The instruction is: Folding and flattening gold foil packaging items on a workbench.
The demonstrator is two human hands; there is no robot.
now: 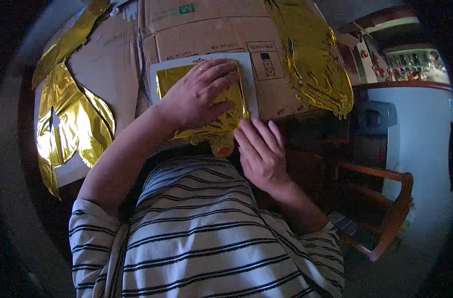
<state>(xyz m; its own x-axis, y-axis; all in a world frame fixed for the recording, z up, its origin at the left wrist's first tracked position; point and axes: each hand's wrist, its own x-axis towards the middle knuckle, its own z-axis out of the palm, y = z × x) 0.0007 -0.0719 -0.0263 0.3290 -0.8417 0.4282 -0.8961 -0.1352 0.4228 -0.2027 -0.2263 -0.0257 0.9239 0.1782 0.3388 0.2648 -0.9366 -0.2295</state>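
Head view: left hand [199, 94] lies flat, fingers [221, 69] spread, pressing a folded gold foil balloon [226, 116] onto a white card [248, 74] (cardboard [196, 30] lies beneath). Right hand [261, 151], fingers straight and together, touches the foil's lower right corner just beyond its fingertips; neither hand grips anything.

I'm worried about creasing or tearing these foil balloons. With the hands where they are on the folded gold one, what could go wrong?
1. The left hand presses flat on the folded gold balloon; hard pressure could crease the foil.
2. Its lower end hangs past the cardboard edge near the right hand, so it might snag or slip off.
3. The ring could scratch the foil.
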